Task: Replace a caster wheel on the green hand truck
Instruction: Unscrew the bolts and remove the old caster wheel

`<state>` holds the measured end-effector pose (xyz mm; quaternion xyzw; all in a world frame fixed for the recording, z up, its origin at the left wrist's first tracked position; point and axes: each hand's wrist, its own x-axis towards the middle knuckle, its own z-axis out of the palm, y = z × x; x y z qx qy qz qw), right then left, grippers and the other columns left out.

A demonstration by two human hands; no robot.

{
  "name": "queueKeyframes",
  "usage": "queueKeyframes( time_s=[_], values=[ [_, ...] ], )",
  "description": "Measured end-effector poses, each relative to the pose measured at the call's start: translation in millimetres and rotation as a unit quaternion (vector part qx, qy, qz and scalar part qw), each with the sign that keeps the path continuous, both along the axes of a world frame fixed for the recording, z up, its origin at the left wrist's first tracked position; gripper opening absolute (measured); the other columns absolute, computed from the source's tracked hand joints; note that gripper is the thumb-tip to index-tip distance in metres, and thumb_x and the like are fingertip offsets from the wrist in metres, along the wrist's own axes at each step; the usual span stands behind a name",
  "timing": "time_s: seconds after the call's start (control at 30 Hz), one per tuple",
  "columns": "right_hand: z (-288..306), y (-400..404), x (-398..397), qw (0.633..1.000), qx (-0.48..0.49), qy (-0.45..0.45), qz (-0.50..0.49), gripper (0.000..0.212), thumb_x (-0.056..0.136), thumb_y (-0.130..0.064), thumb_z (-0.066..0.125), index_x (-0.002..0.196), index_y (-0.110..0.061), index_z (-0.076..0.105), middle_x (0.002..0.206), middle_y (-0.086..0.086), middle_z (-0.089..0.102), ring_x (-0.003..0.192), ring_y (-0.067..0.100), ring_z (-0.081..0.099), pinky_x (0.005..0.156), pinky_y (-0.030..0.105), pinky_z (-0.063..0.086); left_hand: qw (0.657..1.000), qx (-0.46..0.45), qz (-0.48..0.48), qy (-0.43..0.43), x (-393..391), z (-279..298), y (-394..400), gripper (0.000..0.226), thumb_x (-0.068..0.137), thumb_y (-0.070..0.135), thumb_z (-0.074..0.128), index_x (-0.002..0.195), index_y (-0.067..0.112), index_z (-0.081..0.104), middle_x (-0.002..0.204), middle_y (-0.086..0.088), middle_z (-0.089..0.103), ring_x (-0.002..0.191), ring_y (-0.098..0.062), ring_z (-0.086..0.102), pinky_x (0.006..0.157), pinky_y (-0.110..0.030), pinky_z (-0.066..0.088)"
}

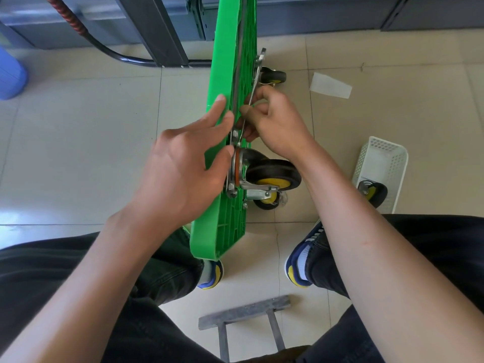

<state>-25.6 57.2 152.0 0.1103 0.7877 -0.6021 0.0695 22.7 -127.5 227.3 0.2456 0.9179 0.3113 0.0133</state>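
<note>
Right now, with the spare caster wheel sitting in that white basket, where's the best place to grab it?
Grip the spare caster wheel by its black tyre, reaching down from above through the open top of the white basket; the basket walls block the sides, and the wheel lies exposed at the near end.

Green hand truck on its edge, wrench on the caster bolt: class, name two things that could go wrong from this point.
The green hand truck stands on its edge, steadied only by the left hand, so it may tip. The right hand pinches the thin wrench close to the deck ribs; if the wrench slips off the nut, knuckles may strike the plastic or the caster wheel.
</note>
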Motion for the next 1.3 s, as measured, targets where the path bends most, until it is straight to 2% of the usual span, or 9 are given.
queueKeyframes(
  time_s=[0.07,0.2,0.5,0.67,0.83,1.03,1.13,1.23,1.3],
  values=[
    [3.6,0.3,7.2,1.0,0.024,0.018,-0.003,0.016,0.102,-0.018,0.059,0.11,-0.004,0.059,0.08,0.007,0.075,0.068,0.021,0.072,0.075,0.049,0.06,1.0,-0.002,-0.002,-0.002,0.3,-0.3,0.2,0.042,0.092,0.019,0.063,0.134,0.012,0.065,0.149,0.0,0.05,0.046,0.008,0.048,0.057,-0.007,0.041],
    [9.5,-0.8,23.2,0.996,0.075,0.051,-0.007,0.015,0.098,-0.024,0.062,0.105,-0.01,0.063,0.082,0.0,0.076,0.077,0.018,0.073,0.079,0.051,0.059,1.0,0.004,-0.001,-0.002,0.8,-1.0,-0.5,0.042,0.093,0.016,0.064,0.134,0.011,0.065,0.149,0.0,0.049,0.048,0.016,0.047,0.062,-0.012,0.041],
    [10.2,0.6,61.4,0.981,0.148,0.118,0.031,0.007,0.101,-0.015,0.062,0.107,-0.015,0.064,0.092,0.003,0.075,0.087,0.018,0.072,0.081,0.037,0.056,1.0,0.002,0.004,-0.009,0.8,-1.1,-0.4,0.042,0.094,0.017,0.065,0.136,0.013,0.064,0.151,0.002,0.048,0.045,0.013,0.046,0.063,-0.016,0.043],
    [3.7,1.3,69.4,0.982,0.146,0.115,0.025,0.011,0.101,-0.011,0.061,0.109,-0.012,0.067,0.1,-0.001,0.072,0.09,0.009,0.069,0.081,0.01,0.052,1.0,0.001,0.006,-0.015,1.2,0.0,-0.5,0.042,0.095,0.016,0.066,0.137,0.015,0.063,0.152,0.004,0.046,0.044,0.013,0.046,0.059,-0.014,0.042],
    [1.7,5.9,64.6,0.99,0.055,0.115,-0.066,0.011,0.1,-0.015,0.063,0.11,-0.018,0.058,0.098,-0.006,0.077,0.091,0.004,0.074,0.089,0.039,0.06,1.0,0.008,0.009,-0.012,-0.3,0.4,-0.7,0.044,0.094,0.022,0.062,0.137,0.017,0.063,0.152,0.006,0.047,0.043,0.003,0.051,0.062,-0.02,0.051],
    [2.0,13.0,39.7,0.99,0.003,0.069,-0.125,0.023,0.103,-0.015,0.057,0.122,-0.021,0.046,0.091,0.003,0.076,0.074,0.014,0.073,0.076,0.035,0.062,1.0,0.006,0.001,-0.017,0.7,0.7,-0.6,0.043,0.094,0.019,0.062,0.137,0.015,0.063,0.152,0.003,0.047,0.042,0.007,0.047,0.058,-0.013,0.041],
    [-5.6,18.1,22.7,0.99,-0.048,0.008,-0.136,0.02,0.106,-0.016,0.053,0.125,-0.014,0.048,0.092,0.01,0.075,0.069,0.015,0.07,0.071,0.033,0.062,1.0,0.003,-0.002,-0.019,1.1,0.9,-0.4,0.042,0.095,0.016,0.065,0.137,0.014,0.062,0.152,0.001,0.046,0.041,0.005,0.046,0.053,-0.014,0.043],
    [-12.4,20.9,5.8,0.978,-0.123,-0.089,-0.144,0.014,0.105,-0.014,0.055,0.116,-0.005,0.055,0.094,0.02,0.072,0.066,0.017,0.069,0.07,0.035,0.062,1.0,0.005,-0.001,-0.022,2.2,1.2,-0.1,0.042,0.095,0.014,0.065,0.137,0.013,0.063,0.152,0.001,0.046,0.041,0.006,0.047,0.052,-0.015,0.045],
    [-15.5,20.7,-2.4,0.966,-0.153,-0.153,-0.139,0.009,0.104,-0.01,0.055,0.104,-0.001,0.057,0.084,0.019,0.068,0.061,0.018,0.068,0.07,0.036,0.064,1.0,0.006,-0.003,-0.023,2.4,1.3,-0.3,0.042,0.095,0.014,0.065,0.137,0.012,0.063,0.152,0.001,0.047,0.041,0.008,0.046,0.053,-0.013,0.042]
  ],
)
